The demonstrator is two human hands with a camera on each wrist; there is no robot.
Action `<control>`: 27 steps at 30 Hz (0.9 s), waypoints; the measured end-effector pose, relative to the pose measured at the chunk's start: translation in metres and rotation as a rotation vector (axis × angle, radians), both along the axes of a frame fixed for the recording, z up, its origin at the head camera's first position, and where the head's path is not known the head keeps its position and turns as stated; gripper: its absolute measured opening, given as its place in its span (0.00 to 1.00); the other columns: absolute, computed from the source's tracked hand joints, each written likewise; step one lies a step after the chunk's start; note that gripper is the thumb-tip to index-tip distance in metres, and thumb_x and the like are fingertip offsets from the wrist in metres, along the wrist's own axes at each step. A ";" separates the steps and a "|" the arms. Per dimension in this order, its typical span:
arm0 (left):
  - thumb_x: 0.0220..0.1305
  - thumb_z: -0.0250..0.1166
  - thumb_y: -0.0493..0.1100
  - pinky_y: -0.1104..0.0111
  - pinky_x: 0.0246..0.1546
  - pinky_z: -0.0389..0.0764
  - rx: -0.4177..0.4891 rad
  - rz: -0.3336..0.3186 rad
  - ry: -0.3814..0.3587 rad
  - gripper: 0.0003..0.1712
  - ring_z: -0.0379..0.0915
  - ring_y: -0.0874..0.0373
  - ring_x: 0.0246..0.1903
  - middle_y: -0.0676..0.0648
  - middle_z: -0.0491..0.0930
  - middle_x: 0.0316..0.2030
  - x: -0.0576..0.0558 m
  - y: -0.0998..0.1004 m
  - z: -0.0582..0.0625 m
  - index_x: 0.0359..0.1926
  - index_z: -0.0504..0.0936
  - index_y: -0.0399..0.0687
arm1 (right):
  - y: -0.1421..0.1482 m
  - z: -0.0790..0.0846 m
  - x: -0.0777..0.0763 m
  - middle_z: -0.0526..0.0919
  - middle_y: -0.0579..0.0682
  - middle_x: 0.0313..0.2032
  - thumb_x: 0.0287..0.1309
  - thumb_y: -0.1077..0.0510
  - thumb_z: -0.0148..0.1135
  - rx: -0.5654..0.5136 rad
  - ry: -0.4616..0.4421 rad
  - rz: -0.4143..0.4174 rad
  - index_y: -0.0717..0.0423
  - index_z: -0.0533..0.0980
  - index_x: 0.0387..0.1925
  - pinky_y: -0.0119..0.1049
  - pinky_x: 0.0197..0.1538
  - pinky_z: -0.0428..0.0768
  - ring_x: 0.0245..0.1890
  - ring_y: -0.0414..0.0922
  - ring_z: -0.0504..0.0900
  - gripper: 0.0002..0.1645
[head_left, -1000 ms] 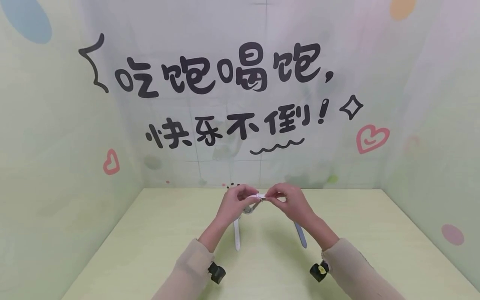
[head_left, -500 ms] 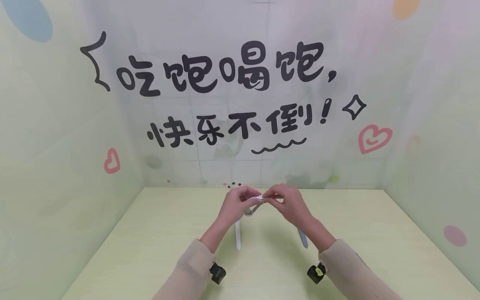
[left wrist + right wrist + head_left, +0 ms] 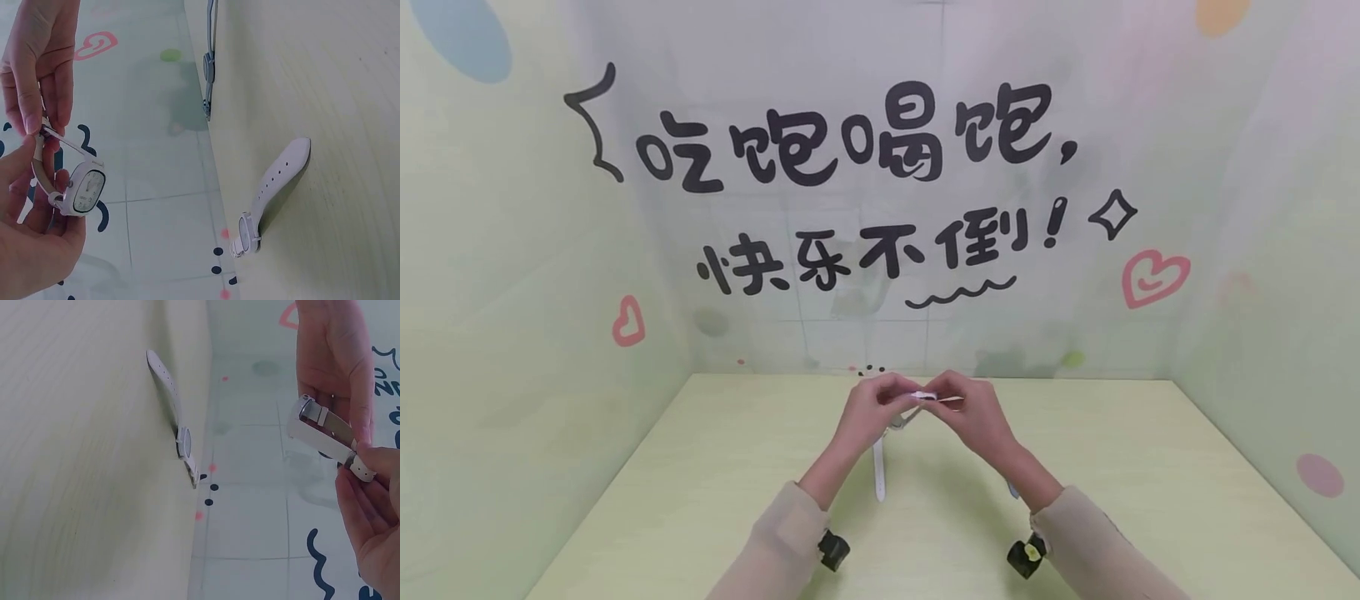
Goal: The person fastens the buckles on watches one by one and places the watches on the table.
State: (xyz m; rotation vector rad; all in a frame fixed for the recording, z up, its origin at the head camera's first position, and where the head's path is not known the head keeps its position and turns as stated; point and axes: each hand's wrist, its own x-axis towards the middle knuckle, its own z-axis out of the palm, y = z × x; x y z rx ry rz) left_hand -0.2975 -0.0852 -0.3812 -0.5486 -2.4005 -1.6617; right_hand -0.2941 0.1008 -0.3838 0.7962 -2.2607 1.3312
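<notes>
A white wristwatch [image 3: 89,190] with a squarish dial hangs in the air between both hands, its strap bent into a loop. My left hand [image 3: 867,412] pinches the strap from one side, thumb and fingers by the buckle. From the other side my right hand [image 3: 973,412] grips the strap at the same spot, fingertips meeting those of the left. In the right wrist view the watch's case [image 3: 322,437] and the white strap end [image 3: 361,469] show; fingers partly hide the buckle.
A second white watch [image 3: 247,231] lies on the pale table [image 3: 737,483], below my left hand. Farther right lies a blue-grey watch [image 3: 209,67], mostly hidden behind my right arm in the head view. A printed curtain [image 3: 820,342] stands behind the table.
My right hand has shifted left and closer to the left hand, its fingers now over the strap's joined part. Its forearm covers more of the blue-grey watch. The left hand barely moves.
</notes>
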 end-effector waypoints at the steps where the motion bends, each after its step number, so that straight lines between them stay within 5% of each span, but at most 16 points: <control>1: 0.63 0.70 0.41 0.65 0.48 0.84 -0.001 0.006 0.011 0.07 0.80 0.57 0.43 0.46 0.85 0.44 0.001 0.000 0.000 0.42 0.88 0.47 | -0.001 0.000 0.001 0.89 0.53 0.36 0.56 0.62 0.72 -0.012 -0.001 -0.003 0.57 0.82 0.37 0.34 0.41 0.88 0.39 0.48 0.90 0.08; 5: 0.61 0.72 0.44 0.54 0.59 0.80 -0.054 0.080 0.060 0.10 0.76 0.51 0.50 0.45 0.79 0.46 0.005 -0.002 -0.001 0.43 0.87 0.47 | -0.004 0.000 0.003 0.89 0.54 0.36 0.56 0.64 0.71 -0.042 0.010 -0.022 0.58 0.82 0.36 0.35 0.41 0.88 0.39 0.49 0.90 0.07; 12: 0.62 0.71 0.49 0.68 0.39 0.79 -0.362 0.267 0.221 0.08 0.76 0.56 0.36 0.52 0.80 0.33 0.017 -0.001 0.004 0.35 0.84 0.50 | -0.010 0.002 0.005 0.89 0.54 0.35 0.56 0.66 0.70 -0.031 0.047 -0.046 0.60 0.81 0.37 0.33 0.41 0.88 0.39 0.49 0.89 0.07; 17: 0.62 0.71 0.47 0.74 0.31 0.77 -0.435 0.284 0.288 0.05 0.74 0.62 0.30 0.55 0.80 0.29 0.019 0.007 0.008 0.34 0.86 0.52 | -0.008 0.003 0.006 0.89 0.53 0.35 0.57 0.66 0.70 -0.020 0.068 -0.079 0.59 0.81 0.37 0.34 0.41 0.88 0.38 0.48 0.89 0.06; 20: 0.62 0.71 0.44 0.76 0.30 0.77 -0.342 0.223 0.219 0.04 0.74 0.64 0.28 0.53 0.83 0.29 0.015 0.010 0.010 0.34 0.87 0.50 | -0.004 0.003 0.007 0.89 0.52 0.35 0.57 0.66 0.70 -0.018 0.071 -0.098 0.58 0.81 0.37 0.33 0.41 0.88 0.38 0.48 0.89 0.06; 27: 0.65 0.67 0.43 0.74 0.30 0.77 -0.043 0.096 -0.145 0.11 0.75 0.60 0.29 0.42 0.86 0.32 0.008 0.002 0.012 0.39 0.87 0.39 | -0.006 0.001 0.008 0.88 0.51 0.35 0.56 0.66 0.70 0.014 0.099 -0.096 0.57 0.81 0.37 0.35 0.42 0.88 0.39 0.46 0.89 0.07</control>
